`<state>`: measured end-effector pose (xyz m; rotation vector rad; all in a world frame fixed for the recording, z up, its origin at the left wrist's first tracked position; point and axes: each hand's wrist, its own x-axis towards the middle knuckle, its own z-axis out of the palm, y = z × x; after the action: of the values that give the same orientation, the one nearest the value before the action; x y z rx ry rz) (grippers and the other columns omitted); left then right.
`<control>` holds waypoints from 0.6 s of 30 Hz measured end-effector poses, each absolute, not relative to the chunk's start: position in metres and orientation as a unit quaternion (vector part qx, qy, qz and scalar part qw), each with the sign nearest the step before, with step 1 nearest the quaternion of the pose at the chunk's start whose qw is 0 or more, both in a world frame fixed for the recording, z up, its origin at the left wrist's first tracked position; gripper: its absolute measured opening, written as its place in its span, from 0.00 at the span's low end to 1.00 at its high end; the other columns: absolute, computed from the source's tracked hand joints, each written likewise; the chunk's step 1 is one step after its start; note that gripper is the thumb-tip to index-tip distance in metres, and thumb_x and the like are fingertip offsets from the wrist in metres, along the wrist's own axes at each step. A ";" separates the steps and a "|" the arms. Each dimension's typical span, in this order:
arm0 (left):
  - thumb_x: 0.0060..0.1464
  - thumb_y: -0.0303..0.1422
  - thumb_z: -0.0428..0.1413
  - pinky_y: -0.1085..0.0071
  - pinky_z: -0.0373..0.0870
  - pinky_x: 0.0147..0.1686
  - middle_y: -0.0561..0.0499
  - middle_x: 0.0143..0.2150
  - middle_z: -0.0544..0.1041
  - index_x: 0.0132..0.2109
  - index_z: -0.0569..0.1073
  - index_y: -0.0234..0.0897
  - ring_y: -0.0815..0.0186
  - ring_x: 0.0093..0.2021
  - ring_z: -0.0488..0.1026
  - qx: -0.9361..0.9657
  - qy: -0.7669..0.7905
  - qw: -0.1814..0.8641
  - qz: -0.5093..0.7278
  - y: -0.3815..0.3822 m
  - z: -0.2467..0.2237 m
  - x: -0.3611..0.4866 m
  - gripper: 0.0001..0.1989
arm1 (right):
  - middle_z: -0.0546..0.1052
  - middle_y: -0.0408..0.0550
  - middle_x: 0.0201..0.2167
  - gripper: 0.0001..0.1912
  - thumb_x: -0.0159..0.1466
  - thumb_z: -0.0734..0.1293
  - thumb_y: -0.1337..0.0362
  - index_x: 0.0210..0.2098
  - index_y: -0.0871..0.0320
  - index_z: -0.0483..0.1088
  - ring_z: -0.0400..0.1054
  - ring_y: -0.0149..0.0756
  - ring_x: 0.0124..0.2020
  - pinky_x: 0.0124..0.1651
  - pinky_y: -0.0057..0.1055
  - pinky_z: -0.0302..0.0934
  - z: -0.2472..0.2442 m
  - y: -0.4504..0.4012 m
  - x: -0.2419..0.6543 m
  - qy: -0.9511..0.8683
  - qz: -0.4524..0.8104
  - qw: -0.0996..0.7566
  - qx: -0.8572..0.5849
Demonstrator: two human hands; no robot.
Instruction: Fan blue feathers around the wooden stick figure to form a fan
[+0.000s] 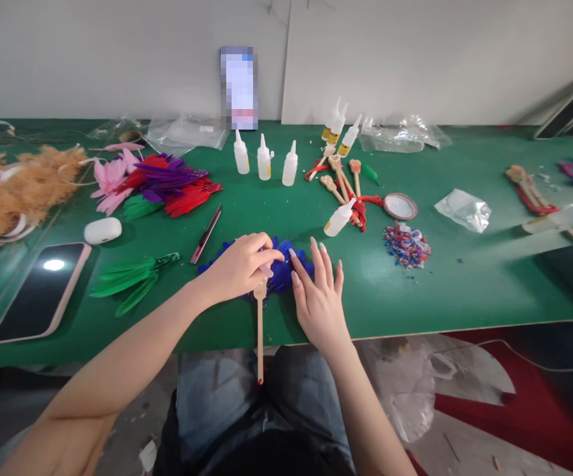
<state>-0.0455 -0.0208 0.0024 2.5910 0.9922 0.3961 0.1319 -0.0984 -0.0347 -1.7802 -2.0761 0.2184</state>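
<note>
- Blue feathers [280, 281] lie in a spread on the green table [415, 301], close to its near edge and directly under both hands.
- The left hand [239, 264] is bent over the feathers with its fingers curled in at the head of a wooden stick [260, 330]; whether they clasp the stick or something small cannot be told.
- The right hand [322, 301] is unclenched, palm down with fingers spread, its index fingertip at the right part of the feathers.
- The stick points toward the person, its red-tipped end jutting past the table edge above the lap.
- Just left of the feathers lies a slim cutter [206, 235]; farther left is a bundle of green feathers [135, 276].
- Beyond the right hand, a white bottle [336, 221] leans beside a cluster of sticks with red cords [340, 175].
- To the right are a heap of multicoloured bits [407, 246] and a round dish [400, 206].
- Farther back, three white bottles [264, 162] stand upright, with red, purple and pink feathers [164, 180] to their left.
- At far left, a dark-screened phone [43, 291] lies near a white case [102, 231].
</note>
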 end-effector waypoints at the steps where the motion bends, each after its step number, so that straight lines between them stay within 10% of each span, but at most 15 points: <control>1: 0.56 0.23 0.46 0.64 0.64 0.42 0.47 0.39 0.67 0.47 0.73 0.35 0.64 0.39 0.65 0.910 0.349 0.171 0.143 -0.021 0.002 -0.046 0.16 | 0.42 0.50 0.68 0.23 0.70 0.49 0.61 0.64 0.51 0.53 0.37 0.46 0.68 0.64 0.56 0.36 -0.035 -0.098 0.132 -0.741 0.078 0.197 -0.637; 18: 0.55 0.21 0.44 0.66 0.64 0.42 0.47 0.39 0.68 0.49 0.71 0.36 0.64 0.39 0.65 0.909 0.346 0.181 0.147 -0.021 0.002 -0.045 0.18 | 0.43 0.50 0.68 0.23 0.70 0.49 0.61 0.64 0.51 0.53 0.37 0.46 0.68 0.64 0.56 0.35 -0.036 -0.099 0.131 -0.743 0.071 0.199 -0.635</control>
<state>-0.0446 -0.0213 0.0023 2.5659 0.9781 0.4145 0.1315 -0.0990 -0.0357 -1.7770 -2.0784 0.1999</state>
